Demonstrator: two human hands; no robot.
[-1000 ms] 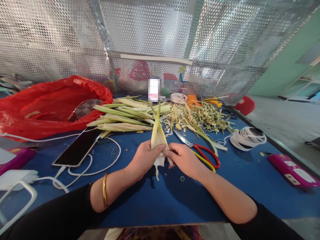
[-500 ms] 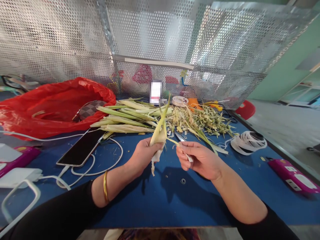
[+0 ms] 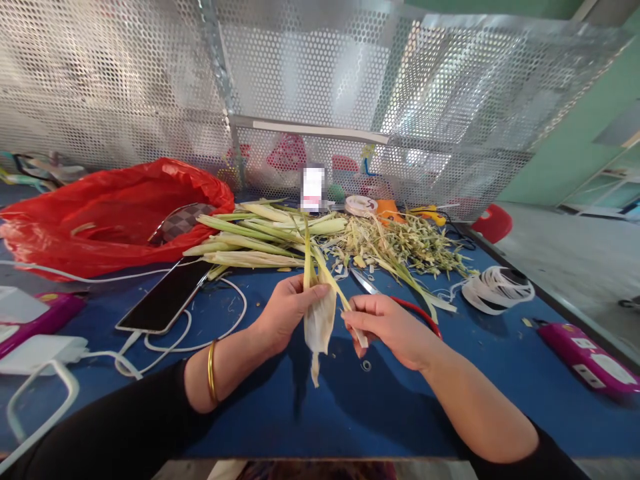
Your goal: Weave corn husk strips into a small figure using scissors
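Observation:
My left hand (image 3: 290, 307) pinches a pale corn husk (image 3: 320, 317) between thumb and fingers, its dry torn end hanging down and its green tips pointing up. My right hand (image 3: 377, 327) is closed on a narrow yellowish husk strip (image 3: 335, 287) that runs up to the same husk; a pale end of it shows below the fingers. Scissors (image 3: 415, 307) with red handles lie partly hidden behind my right hand. Beyond my hands lies a heap of long green-white husks (image 3: 260, 250), and to its right a pile of small shredded scraps (image 3: 420, 243).
On the left are a red plastic bag (image 3: 115, 207), a phone (image 3: 165, 297) with a white cable, and a white charger (image 3: 43, 353). At right stand a spool of white ribbon (image 3: 497, 290) and a purple pack (image 3: 587, 357). A perforated metal screen (image 3: 310, 80) closes the back.
The husk in my left hand has been turned so its broad face shows, hanging lower. My right hand has moved slightly down and left, stretching the strip. More of the scissors' red handle shows.

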